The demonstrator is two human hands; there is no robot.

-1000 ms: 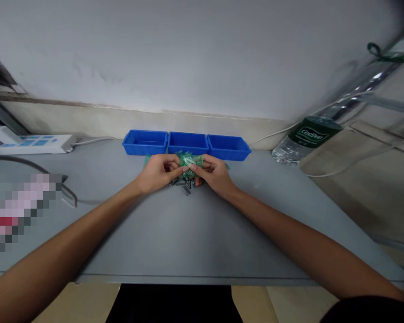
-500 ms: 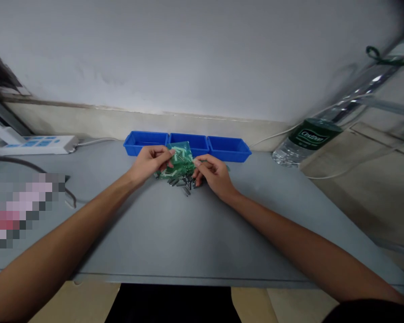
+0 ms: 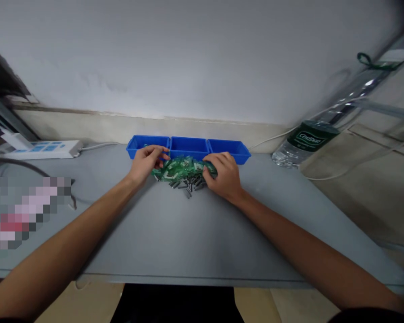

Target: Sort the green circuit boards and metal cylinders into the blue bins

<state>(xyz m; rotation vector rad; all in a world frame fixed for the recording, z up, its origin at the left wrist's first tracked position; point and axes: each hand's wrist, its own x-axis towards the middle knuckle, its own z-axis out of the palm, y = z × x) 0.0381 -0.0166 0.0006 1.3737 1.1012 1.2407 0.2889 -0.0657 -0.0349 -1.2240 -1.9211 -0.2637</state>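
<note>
A heap of green clear packets (image 3: 183, 168) lies on the grey table, with small dark metal pieces (image 3: 188, 183) spilling out along its front. My left hand (image 3: 147, 163) is at the heap's left side, fingers apart, with nothing visible between them. On the right, my right hand (image 3: 224, 175) rests over the heap's edge with its fingers curled on the green packets; whether it grips one is hidden. Three joined blue trays (image 3: 189, 144) stand right behind the heap. A bit of something greenish shows in the left tray, behind my left hand.
A white power strip (image 3: 55, 149) with a plug and cables lies at the back left. A blurred pinkish item (image 3: 27, 211) is on the table's left. At the back right a water bottle (image 3: 305, 142) leans by a metal frame and cable.
The green packet that was held up between both hands is no longer raised. My left hand's fingers have opened, and my right hand has moved slightly right and lies over the heap.
</note>
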